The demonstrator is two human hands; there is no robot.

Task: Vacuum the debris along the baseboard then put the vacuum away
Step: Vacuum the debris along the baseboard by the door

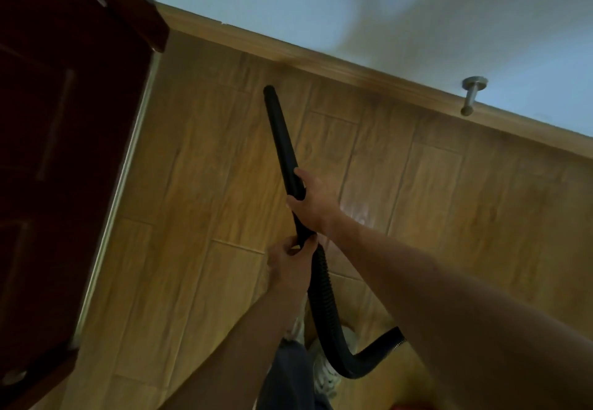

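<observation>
A black vacuum wand slants up over the wood-look floor, its narrow tip a short way in front of the wooden baseboard. My right hand grips the wand near its lower end. My left hand grips the joint where the wand meets the ribbed black hose. The hose curves down past my legs and bends right behind my right forearm. The vacuum body is out of view. I can make out no debris on the blurred floor.
A dark red-brown door stands at the left with a pale edge strip. A metal door stop sticks out of the pale blue wall just above the baseboard at right. My shoes are at the bottom.
</observation>
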